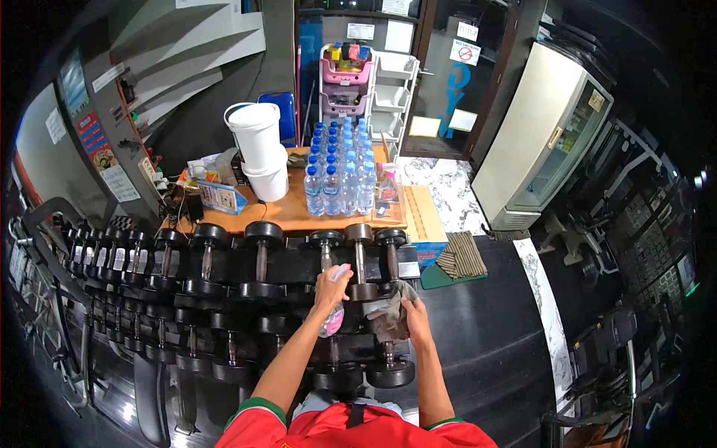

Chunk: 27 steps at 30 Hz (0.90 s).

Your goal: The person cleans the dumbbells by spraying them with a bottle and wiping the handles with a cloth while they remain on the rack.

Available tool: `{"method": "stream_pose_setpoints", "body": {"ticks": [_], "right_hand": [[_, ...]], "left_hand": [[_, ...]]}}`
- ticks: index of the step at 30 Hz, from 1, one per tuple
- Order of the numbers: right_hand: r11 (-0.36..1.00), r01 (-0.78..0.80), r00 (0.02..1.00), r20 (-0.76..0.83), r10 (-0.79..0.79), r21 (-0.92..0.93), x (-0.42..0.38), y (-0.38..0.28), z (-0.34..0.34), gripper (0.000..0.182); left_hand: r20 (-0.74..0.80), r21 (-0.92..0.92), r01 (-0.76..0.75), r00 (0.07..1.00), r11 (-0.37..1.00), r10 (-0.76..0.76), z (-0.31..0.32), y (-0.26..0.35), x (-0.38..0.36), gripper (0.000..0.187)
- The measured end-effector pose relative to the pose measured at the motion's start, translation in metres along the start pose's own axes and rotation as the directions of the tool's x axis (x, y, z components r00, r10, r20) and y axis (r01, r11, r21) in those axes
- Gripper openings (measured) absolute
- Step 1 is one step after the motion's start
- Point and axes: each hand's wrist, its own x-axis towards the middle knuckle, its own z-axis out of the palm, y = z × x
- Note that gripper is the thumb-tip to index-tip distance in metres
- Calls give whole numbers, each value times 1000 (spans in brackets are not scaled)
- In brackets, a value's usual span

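- Looking down from the head camera, the left hand (330, 285) is clenched around a spray bottle (333, 316) with pink liquid in its lower part, held upright above the dumbbell rack (291, 270).
- The bottle's clear top shows just above the knuckles; its pink base hangs below the hand, in front of the rack's middle tier.
- The right hand (415, 313) grips a crumpled grey cloth (388, 313), pressed against the near end of a dumbbell (359, 261) on the top tier.
- Both hands are close together, with the cloth just beside the bottle.
- That dumbbell lies between two others (325, 250) (391, 252) of the same black kind, all three with their handles pointing away from the person.
- More black dumbbells (194, 257) fill the rack to the person's left, in several rows.
- Beyond the rack stands a wooden desk (287, 213), carrying a block of water bottles with blue caps (340, 172), two stacked white buckets (260, 149) and a small printed sign (221, 198).
- A cardboard box (424, 216) sits just beside the desk's right end, with a folded striped cloth (461, 255) on the floor near it.
- A white fridge (541, 134) with a glass door stands well apart on the right.
- The person's red sleeves with green and white trim (258, 418) show at the bottom edge.
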Motion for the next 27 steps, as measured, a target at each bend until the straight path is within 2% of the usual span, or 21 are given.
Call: {"method": "stream_pose_setpoints", "body": {"ticks": [3,5,7,9,10,13,15,16,17,19,21,23,24,25,27], "right_hand": [[998,51,999,-2,-51,-44,12,-3,11,31],[973,179,983,-20,-184,-149,21,-1,14,33],[979,151,987,-33,-157,-138,25,-8,19,36],[984,91,993,-60,-101,-151,28,-18,24,38],[982,75,992,-87,-91,-170,38,-17,25,38],[972,93,991,-79,-112,-214,57,-9,24,39],[904,173,976,-55,-210,-392,71,-9,31,41],[811,309,932,-9,-361,-497,74,-21,45,37],[807,302,934,-11,-356,-507,82,-27,54,37],[663,316,912,26,-409,-678,96,-40,72,30],[629,264,933,29,-359,-731,115,-54,90,29],[282,427,890,343,-300,-859,138,-52,96,36],[107,511,839,468,-276,-853,150,-48,100,38],[108,510,841,468,-272,-854,159,-38,100,38],[-129,596,751,607,-260,-792,172,-19,102,37]], "left_hand": [[16,55,71,997,996,-72,4,-10,15,30],[17,23,59,998,998,-59,9,-27,26,30],[26,-10,47,999,999,-47,11,-34,35,31],[57,51,92,994,994,-95,9,-36,44,31],[59,5,180,982,984,-180,8,-38,51,31],[71,-56,243,969,969,-239,3,-32,54,32],[91,-116,286,957,951,-276,-1,-25,54,30],[130,-138,309,947,941,-293,-2,-25,54,29],[169,-159,332,937,930,-306,-4,-26,55,28],[212,-177,347,927,921,-309,-8,-31,58,28],[287,-221,348,916,911,-280,-11,-35,58,29],[282,-261,360,916,896,-286,-12,-37,56,28],[280,-271,353,919,896,-278,-13,-39,56,27],[275,-281,343,924,896,-267,-14,-41,56,28],[279,-285,344,923,895,-266,-15,-44,56,30]]}}
